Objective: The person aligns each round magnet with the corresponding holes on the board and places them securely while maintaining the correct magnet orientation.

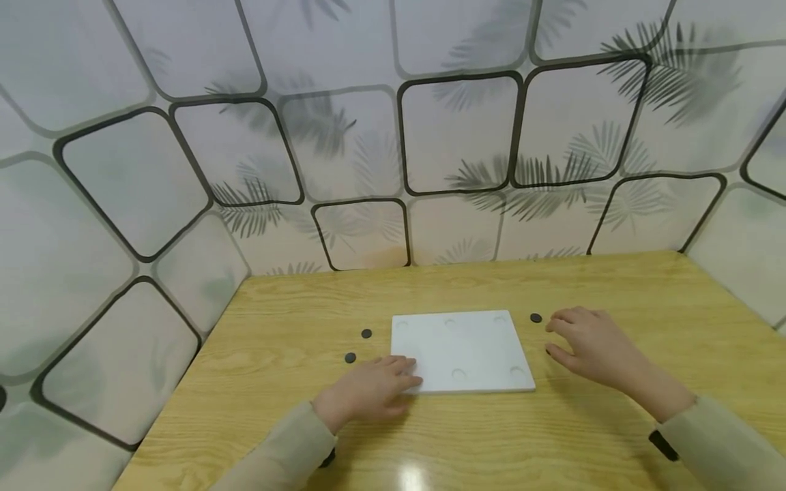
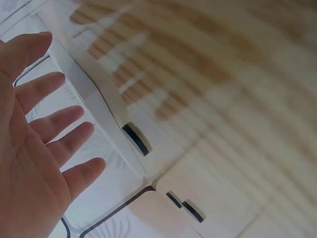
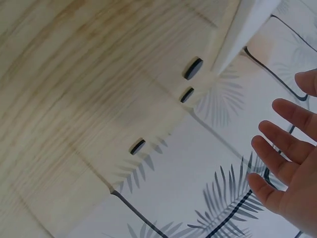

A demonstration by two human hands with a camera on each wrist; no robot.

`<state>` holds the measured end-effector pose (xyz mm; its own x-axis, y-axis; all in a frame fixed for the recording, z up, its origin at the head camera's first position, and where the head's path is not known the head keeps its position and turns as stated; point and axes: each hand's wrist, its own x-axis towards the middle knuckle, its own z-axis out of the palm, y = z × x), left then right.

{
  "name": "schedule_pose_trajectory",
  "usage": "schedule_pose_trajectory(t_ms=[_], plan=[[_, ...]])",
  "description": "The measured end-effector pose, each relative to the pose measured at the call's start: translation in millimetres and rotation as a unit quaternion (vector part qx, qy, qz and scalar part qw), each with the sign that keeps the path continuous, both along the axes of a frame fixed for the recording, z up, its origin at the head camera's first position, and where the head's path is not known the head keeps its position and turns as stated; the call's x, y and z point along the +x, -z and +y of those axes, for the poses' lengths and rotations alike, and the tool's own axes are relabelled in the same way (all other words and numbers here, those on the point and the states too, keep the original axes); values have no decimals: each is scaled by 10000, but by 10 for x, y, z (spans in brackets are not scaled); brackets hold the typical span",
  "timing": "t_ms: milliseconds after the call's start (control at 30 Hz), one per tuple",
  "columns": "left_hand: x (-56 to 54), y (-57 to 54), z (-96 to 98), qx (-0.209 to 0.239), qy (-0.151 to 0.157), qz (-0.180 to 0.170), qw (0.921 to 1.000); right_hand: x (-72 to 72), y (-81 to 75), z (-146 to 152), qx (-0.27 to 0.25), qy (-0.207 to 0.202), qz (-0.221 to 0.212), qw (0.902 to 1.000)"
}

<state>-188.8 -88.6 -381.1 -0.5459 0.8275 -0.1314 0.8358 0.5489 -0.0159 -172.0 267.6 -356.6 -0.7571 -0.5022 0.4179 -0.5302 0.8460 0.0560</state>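
A thin white board (image 1: 460, 348) with shallow round recesses lies flat on the table. My left hand (image 1: 374, 389) is over its front left corner, fingers loosely extended; whether they touch the board I cannot tell. In the left wrist view that hand (image 2: 39, 134) holds nothing. To the right of the board, my right hand (image 1: 592, 344) is above the table with relaxed, slightly bent fingers. The right wrist view shows this hand (image 3: 292, 158) with nothing in it. A small black disc (image 1: 536, 318) lies just beyond its fingertips, and another dark spot shows beside its thumb.
Two more black discs, one farther back (image 1: 366, 333) and one nearer (image 1: 350, 357), lie left of the board. The wood-grain table (image 1: 295, 307) meets a patterned curtain or wall covering (image 1: 454, 136) at the back and sides. Dark bands show near both sleeve cuffs.
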Motion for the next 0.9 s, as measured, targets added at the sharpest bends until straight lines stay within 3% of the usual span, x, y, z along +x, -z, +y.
schedule_pose_trajectory(t_ms=[433,900], plan=[[54,-14,26,-93,59,-7,9999,-119,142,69,498,264,-720,9958],[63,-11,48,-84,75,91,9999,-268,264,191,897,471,-1110,9886]])
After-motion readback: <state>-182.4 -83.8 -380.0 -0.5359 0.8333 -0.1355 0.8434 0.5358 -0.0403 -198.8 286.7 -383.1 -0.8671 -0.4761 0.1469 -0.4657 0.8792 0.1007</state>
